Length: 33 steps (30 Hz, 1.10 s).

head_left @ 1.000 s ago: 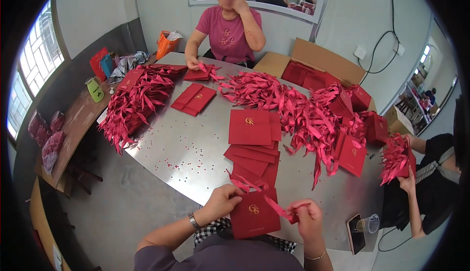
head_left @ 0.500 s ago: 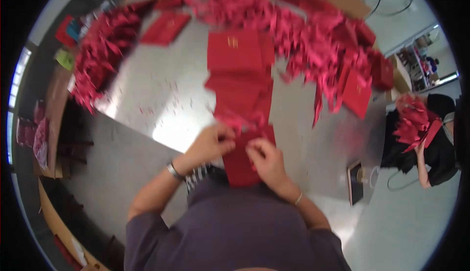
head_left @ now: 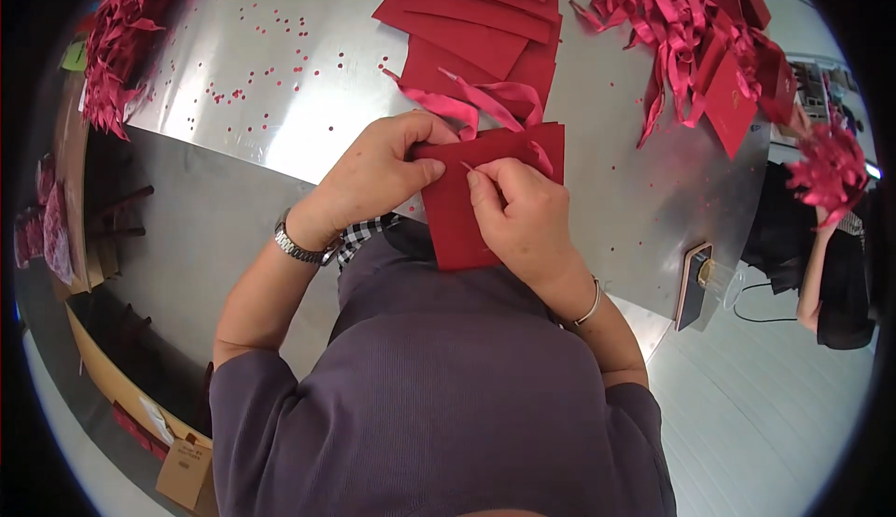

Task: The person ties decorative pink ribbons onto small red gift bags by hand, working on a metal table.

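Observation:
In front of my body is a flat red paper bag (head_left: 453, 228), tilted a little. My left hand (head_left: 378, 167) grips its top left edge, thumb on the near face and fingers behind. My right hand (head_left: 525, 214) pinches thumb and forefinger over that face, at the thin tip of a ribbon. Pink-red satin ribbon (head_left: 509, 102) curls up behind the top edge; where it passes through the paper is hidden by my fingers. Just beyond lies a fanned stack of red paper bags (head_left: 476, 27) on the metal table (head_left: 597, 200).
Heaps of ribboned red bags lie at the far left (head_left: 126, 50) and far right (head_left: 677, 27). Small red paper dots (head_left: 266, 74) litter the table. A phone-like slab (head_left: 693, 286) and clear cup (head_left: 721, 284) stand at the right edge. Another person's arm (head_left: 812, 274) holds a ribbon bunch (head_left: 829, 170).
The view has shifted nearer, and the table's far side has left it. My hands stay at the bag's upper part. The other person's ribbon bunch has moved up in the picture.

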{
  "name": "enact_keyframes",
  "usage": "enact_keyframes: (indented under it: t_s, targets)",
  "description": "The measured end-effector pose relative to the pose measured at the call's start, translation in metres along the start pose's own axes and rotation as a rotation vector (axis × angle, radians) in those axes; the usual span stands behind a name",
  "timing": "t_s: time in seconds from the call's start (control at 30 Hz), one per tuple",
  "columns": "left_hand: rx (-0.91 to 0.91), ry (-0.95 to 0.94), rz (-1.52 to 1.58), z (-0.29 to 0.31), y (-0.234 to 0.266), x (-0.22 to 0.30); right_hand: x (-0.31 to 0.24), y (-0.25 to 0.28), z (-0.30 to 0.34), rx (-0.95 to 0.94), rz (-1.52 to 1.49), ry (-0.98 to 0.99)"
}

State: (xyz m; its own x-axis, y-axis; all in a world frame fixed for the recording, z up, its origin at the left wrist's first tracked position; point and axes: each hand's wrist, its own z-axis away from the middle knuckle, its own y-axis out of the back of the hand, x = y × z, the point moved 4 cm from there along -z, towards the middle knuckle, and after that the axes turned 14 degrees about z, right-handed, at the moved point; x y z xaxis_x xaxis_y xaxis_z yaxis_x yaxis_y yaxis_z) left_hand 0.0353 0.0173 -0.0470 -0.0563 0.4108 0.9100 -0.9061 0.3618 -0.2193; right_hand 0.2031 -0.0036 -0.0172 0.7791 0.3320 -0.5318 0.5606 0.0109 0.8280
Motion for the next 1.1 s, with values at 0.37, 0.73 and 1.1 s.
enact_keyframes:
  t_s: [0.37,0.73,1.1]
  targets:
    - [0.103,-0.211,-0.176,-0.003,0.001,0.016,-0.014,0.007,-0.018,0.102,0.196,0.1]
    - [0.312,-0.569,-0.553,0.001,-0.014,-0.002,0.001,-0.016,-0.03,-0.135,0.043,-0.035]
    - [-0.193,-0.103,-0.306,-0.021,0.018,0.032,-0.014,-0.001,-0.007,-0.021,0.214,0.109]
